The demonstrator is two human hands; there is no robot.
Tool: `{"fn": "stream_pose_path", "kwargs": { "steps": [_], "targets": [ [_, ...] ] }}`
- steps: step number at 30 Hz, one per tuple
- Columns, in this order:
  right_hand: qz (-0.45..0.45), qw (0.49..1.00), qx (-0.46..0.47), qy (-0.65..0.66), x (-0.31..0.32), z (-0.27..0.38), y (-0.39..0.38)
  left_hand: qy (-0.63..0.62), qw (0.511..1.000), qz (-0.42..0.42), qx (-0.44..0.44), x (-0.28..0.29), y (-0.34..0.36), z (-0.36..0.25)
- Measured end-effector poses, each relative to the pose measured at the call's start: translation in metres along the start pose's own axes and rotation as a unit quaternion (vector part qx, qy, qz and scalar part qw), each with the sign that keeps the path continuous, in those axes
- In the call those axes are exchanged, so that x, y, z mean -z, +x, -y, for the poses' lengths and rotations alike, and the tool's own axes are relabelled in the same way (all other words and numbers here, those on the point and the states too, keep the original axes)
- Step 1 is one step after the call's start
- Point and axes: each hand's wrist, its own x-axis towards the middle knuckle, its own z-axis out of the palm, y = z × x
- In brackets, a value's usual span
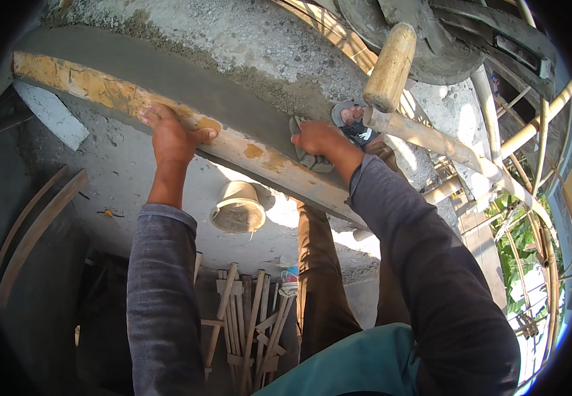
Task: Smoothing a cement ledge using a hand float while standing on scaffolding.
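Note:
My left hand (173,137) grips a long wooden board (249,150), its fingers over the upper part and its thumb stretched along the face. The board is worn, with yellowish patches, and runs slantwise along a band of smooth wet mortar (160,69). Further right, my right hand (322,140) is closed on a grey, mortar-smeared piece (309,160) at the mortar's edge near the board. Fingers and sleeve hide part of that piece, so its exact kind is unclear.
A pale bucket (238,208) lies below the board. Several wooden strips (246,317) lean lower down, and curved strips (38,237) stand at left. A mortar-coated pan (444,49), a thick wooden handle (390,66) and bamboo poles (540,119) crowd the upper right.

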Motion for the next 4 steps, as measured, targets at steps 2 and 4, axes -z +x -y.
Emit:
{"fn": "stream_pose_path", "kwargs": {
  "steps": [2,4],
  "targets": [
    [-0.051,0.998,0.032,0.037,-0.027,-0.023,-0.021,0.010,1.000,0.005,0.006,0.001,0.000,0.003],
    [-0.105,0.978,0.097,0.154,-0.032,-0.014,-0.051,0.003,1.000,0.006,0.006,0.003,-0.001,0.007]
  ]
}}
